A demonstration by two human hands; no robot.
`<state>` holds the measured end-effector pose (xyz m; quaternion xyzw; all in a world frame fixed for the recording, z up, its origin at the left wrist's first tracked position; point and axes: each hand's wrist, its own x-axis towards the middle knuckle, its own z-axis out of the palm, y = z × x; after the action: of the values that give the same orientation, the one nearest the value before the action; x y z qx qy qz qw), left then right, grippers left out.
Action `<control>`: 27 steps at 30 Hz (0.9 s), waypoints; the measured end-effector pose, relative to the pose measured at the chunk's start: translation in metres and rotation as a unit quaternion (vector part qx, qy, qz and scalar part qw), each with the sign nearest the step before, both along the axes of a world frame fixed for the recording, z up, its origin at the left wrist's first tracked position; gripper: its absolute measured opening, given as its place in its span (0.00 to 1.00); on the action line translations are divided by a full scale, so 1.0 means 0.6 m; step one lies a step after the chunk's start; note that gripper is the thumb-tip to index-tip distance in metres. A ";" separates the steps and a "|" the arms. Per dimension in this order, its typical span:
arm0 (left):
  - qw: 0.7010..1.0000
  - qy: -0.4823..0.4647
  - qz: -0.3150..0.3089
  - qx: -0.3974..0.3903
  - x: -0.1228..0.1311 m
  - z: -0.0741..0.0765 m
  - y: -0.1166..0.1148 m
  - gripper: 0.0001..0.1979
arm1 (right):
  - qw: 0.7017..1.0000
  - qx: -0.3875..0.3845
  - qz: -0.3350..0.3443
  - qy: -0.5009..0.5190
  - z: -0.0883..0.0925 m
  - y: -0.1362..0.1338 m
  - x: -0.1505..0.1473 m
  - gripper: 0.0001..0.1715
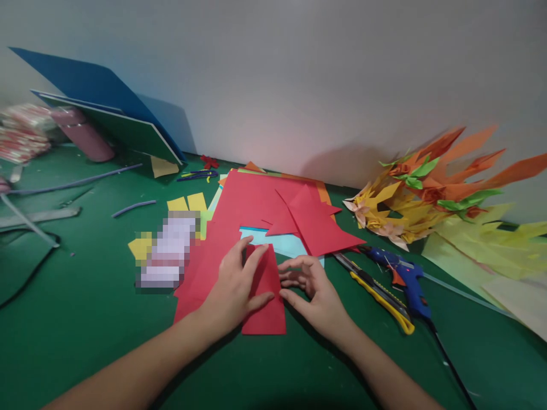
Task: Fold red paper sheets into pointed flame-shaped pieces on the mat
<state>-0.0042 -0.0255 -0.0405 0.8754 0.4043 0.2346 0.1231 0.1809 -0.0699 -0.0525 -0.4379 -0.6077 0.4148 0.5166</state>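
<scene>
A folded rectangle of red paper (267,316) lies on the green table, its short edge toward me. My left hand (237,282) rests on its left side, fingers spread, with the thumb and fingertips on the paper. At the right edge of the same paper is my right hand (314,290), its fingers curved and apart, the tips at or beside the edge. Neither hand grips anything that I can see. Behind them are larger red sheets (252,196), cut red pieces (320,228) and a light blue sheet (286,244).
A yellow utility knife (380,299) and a blue glue gun (408,282) with its cord lie at the right. Folded paper flowers (427,193) stand behind them. At the left are a blurred-out object (168,250), yellow paper squares (196,202), a pink bottle (83,134) and leaning boards (111,114).
</scene>
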 end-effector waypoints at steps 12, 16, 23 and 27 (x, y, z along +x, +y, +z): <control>0.997 -0.059 -0.009 0.052 0.000 0.032 0.007 0.08 | 0.984 0.058 -0.001 -0.168 0.020 -0.001 0.006 0.12; 0.984 -0.171 -0.018 -0.036 -0.004 0.033 0.013 0.11 | 0.984 0.066 0.004 -0.163 0.017 0.000 0.014 0.17; 0.922 -0.304 0.054 -0.236 -0.003 0.031 0.020 0.10 | 0.987 0.074 0.035 -0.141 0.020 -0.002 0.015 0.23; 0.866 -0.360 0.049 -0.344 0.000 0.027 0.019 0.29 | 0.989 0.064 0.029 -0.129 0.021 -0.002 0.011 0.21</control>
<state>-0.0045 -0.0140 -0.0241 0.6119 0.4292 0.3852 0.5413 0.1876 -0.0712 -0.0396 -0.4359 -0.7072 0.3295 0.4487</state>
